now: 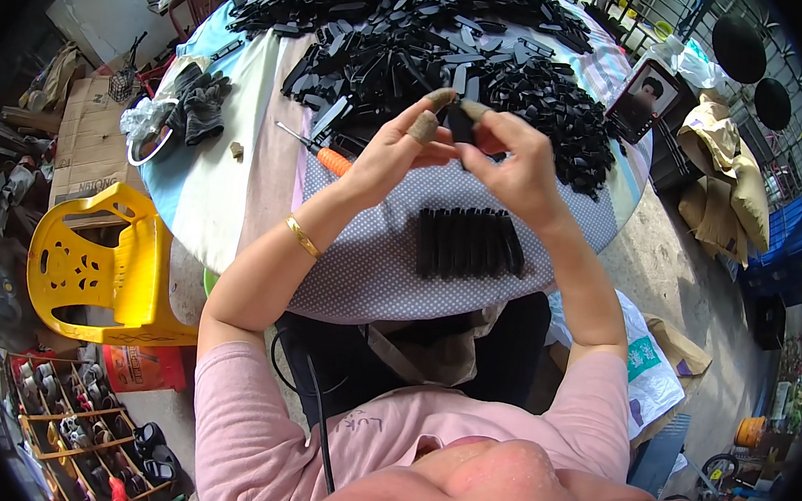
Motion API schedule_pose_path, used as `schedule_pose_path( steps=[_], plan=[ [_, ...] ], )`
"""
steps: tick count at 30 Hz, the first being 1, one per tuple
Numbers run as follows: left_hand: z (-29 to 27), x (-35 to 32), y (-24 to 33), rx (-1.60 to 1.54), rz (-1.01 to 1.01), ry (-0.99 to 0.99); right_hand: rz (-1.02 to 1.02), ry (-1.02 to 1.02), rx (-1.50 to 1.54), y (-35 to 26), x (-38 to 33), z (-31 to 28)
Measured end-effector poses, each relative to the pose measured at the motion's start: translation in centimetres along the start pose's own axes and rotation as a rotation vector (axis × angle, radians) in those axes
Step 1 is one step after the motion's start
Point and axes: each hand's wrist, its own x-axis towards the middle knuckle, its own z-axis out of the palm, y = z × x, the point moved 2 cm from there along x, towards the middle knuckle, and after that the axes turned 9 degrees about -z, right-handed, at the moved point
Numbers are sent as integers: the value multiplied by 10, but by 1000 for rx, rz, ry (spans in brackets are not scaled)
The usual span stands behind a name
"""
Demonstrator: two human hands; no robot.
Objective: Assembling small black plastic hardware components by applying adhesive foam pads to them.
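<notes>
Left hand (398, 149) and right hand (517, 165), both partly curled, pinch one black part (461, 128) above the table (361, 280), inward of its near edge; covered fingertips (422, 127) may slip, dropping it; a lowered forearm (580, 269) could sweep the black row (470, 245) off that edge.

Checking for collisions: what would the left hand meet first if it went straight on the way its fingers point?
The left hand would likely meet the black piece between the hands first, then the right hand; depth is unclear.
</notes>
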Motion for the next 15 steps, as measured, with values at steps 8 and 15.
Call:
schedule_pose_path(
  steps=[8, 15],
  plan=[
    [-17, 1, 13, 1362, 510, 445, 390, -262, -285, -15, -55, -65],
    [-17, 21, -8, 1718, 384, 551, 367, -328, -228, -27, -78, -56]
  ],
)
